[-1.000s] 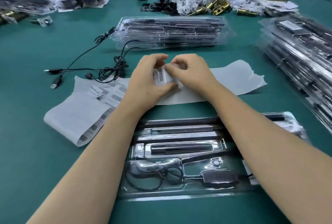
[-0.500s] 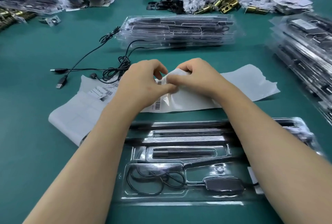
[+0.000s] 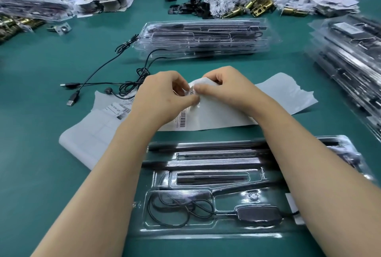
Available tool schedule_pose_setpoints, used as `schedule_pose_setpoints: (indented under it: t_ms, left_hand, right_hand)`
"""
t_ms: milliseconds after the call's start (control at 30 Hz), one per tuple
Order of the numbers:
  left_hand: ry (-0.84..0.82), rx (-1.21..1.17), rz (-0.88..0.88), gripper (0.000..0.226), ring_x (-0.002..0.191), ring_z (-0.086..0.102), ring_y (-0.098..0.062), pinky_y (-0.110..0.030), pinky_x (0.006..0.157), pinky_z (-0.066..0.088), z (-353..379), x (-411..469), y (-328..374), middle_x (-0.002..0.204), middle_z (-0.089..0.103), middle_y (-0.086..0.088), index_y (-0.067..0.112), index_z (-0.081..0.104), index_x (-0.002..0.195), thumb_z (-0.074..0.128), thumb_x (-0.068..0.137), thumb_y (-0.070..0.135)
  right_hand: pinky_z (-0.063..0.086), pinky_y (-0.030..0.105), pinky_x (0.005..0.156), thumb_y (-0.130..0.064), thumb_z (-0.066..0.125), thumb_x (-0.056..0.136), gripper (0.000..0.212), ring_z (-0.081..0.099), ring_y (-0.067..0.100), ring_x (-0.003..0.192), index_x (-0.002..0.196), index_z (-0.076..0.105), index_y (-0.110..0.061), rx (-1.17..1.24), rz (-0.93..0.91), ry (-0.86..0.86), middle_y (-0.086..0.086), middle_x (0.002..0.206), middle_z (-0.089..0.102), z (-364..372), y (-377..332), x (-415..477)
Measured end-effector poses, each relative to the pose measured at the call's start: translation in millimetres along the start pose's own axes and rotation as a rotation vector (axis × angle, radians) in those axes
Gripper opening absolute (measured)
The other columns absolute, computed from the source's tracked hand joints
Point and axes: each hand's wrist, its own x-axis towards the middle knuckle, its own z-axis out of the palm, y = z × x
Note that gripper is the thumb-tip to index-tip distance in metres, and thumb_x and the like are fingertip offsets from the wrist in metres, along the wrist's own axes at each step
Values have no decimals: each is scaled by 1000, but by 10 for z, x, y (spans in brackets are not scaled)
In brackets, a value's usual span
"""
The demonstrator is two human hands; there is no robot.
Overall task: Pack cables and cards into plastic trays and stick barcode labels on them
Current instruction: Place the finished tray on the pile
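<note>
In the head view, the left hand is pinching a barcode label, peeling it from the backing sheet, which the right hand is gripping at its lifted edge. The packed tray is lying just nearer the person than the sheet, beneath both forearms, its long axis running left to right. Both hands look equally near it, so the label likely needs carrying back toward the person.
</note>
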Motion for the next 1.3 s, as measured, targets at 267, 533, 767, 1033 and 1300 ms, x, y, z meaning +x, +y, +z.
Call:
schedule_pose_setpoints:
  t_ms: [267, 533, 767, 1033, 1300]
  left_hand:
    - [-93, 68, 188, 47, 96, 62, -8, -39, 92, 53, -121, -1, -114, 103, 66, 11, 33, 64, 102, 92, 66, 44]
    - [-66, 88, 240, 39, 95, 61, -7, -34, 90, 51, -105, 43, -237, 100, 66, 12, 39, 64, 97, 92, 70, 41]
    - [-119, 43, 295, 29, 94, 66, 10, -5, 79, 41, -104, 61, -224, 95, 75, 22, 31, 78, 102, 89, 75, 38]
    - [-61, 118, 280, 22, 86, 63, 0, -36, 90, 55, -110, 34, -202, 91, 77, 21, 37, 81, 93, 85, 76, 50]
    - [-63, 132, 276, 14, 90, 69, -11, -42, 87, 55, -79, 15, -178, 85, 76, 20, 39, 81, 84, 86, 76, 48]
  right_hand:
    - [54, 39, 70, -41, 73, 79, 30, 67, 16, 71, 96, 68, -17, 262, 108, -66, 6, 86, 76, -21, 51, 35]
    - [58, 35, 59, -25, 83, 75, 41, 72, 22, 72, 110, 61, -30, 245, 116, -189, 10, 94, 78, -112, 56, -17]
    - [54, 31, 57, -35, 82, 72, 41, 73, 17, 68, 108, 62, -37, 216, 151, -108, 4, 88, 77, -70, 88, 5]
    - [53, 33, 70, -50, 85, 64, 58, 73, 11, 74, 115, 57, -46, 209, 188, -69, -3, 90, 74, 11, 150, 21]
    - [53, 34, 86, -42, 86, 76, 68, 67, 15, 92, 134, 50, -47, 160, 154, -105, 1, 103, 70, -4, 110, 17]
